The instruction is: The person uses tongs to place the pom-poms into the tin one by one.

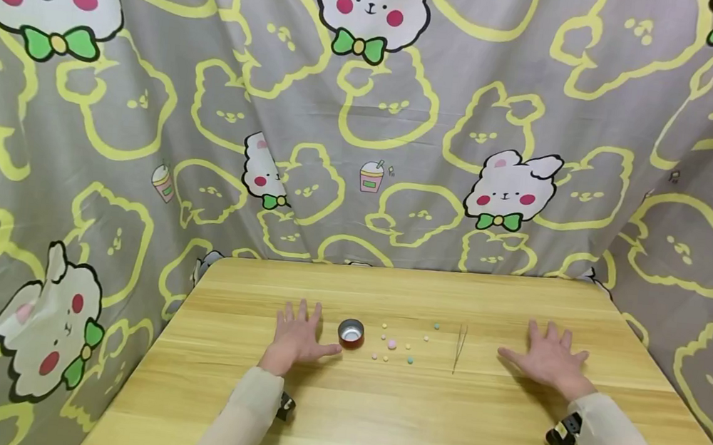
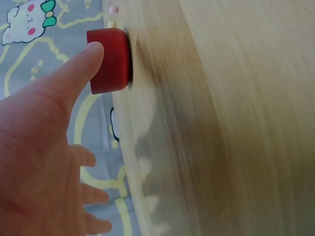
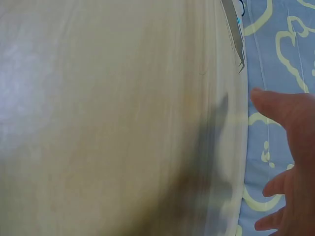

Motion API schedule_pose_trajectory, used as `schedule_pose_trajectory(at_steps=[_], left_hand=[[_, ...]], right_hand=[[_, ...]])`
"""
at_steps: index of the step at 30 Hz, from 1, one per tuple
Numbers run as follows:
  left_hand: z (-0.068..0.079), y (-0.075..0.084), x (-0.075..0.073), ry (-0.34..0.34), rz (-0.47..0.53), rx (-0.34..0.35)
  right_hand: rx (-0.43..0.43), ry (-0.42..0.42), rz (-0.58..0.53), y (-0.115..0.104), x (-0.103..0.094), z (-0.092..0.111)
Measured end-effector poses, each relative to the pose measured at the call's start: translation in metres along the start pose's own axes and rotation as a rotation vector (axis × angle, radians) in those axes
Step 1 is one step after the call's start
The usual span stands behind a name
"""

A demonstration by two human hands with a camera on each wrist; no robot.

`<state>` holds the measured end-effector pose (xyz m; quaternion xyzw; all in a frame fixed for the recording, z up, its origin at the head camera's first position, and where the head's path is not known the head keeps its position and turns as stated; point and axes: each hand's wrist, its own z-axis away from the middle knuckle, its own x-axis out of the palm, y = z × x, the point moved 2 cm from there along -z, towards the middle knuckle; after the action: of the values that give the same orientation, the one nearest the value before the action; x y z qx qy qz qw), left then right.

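A small red cup (image 1: 351, 334) with a silvery inside stands upright on the wooden table, just right of my left hand (image 1: 298, 337). That hand is spread with nothing in its grasp; in the left wrist view its thumb overlaps the red cup (image 2: 112, 64), and whether they touch I cannot tell. Several small pastel balls, among them a larger pink ball (image 1: 392, 344) and a teal ball (image 1: 410, 360), lie scattered right of the cup. Beyond them are thin metal tweezers (image 1: 459, 351), lying lengthwise. My right hand (image 1: 550, 357), fingers spread and holding nothing, is to the right of the tweezers.
The wooden table (image 1: 376, 418) reaches back to a grey curtain (image 1: 429, 136) printed with yellow outlines and white cartoon animals. The curtain also hangs along the left and right sides. A black wrist device (image 1: 563, 434) sits at the right cuff, another (image 1: 286, 407) at the left.
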<state>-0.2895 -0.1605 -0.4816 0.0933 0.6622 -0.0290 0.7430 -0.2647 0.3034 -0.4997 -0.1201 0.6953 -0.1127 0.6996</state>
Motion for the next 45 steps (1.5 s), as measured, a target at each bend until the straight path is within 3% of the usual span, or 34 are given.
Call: schedule_pose_trajectory(at_steps=[9, 13, 26, 33, 45], left_hand=[[-0.014, 0.011, 0.008, 0.023, 0.209, 0.234], [-0.02, 0.018, 0.007, 0.01, 0.267, 0.295], [-0.036, 0.025, 0.014, -0.02, 0.38, 0.292], [-0.039, 0.025, 0.015, -0.001, 0.392, 0.347], [-0.04, 0.026, 0.018, 0.006, 0.403, 0.343]], right_hand=[[-0.069, 0.032, 0.031, -0.001, 0.001, 0.001], [-0.094, 0.031, 0.03, -0.004, 0.003, 0.001], [-0.165, 0.03, -0.028, -0.019, 0.012, 0.0], [-0.186, 0.049, -0.059, -0.028, 0.015, -0.002], [-0.163, 0.001, -0.248, -0.048, 0.022, -0.011]])
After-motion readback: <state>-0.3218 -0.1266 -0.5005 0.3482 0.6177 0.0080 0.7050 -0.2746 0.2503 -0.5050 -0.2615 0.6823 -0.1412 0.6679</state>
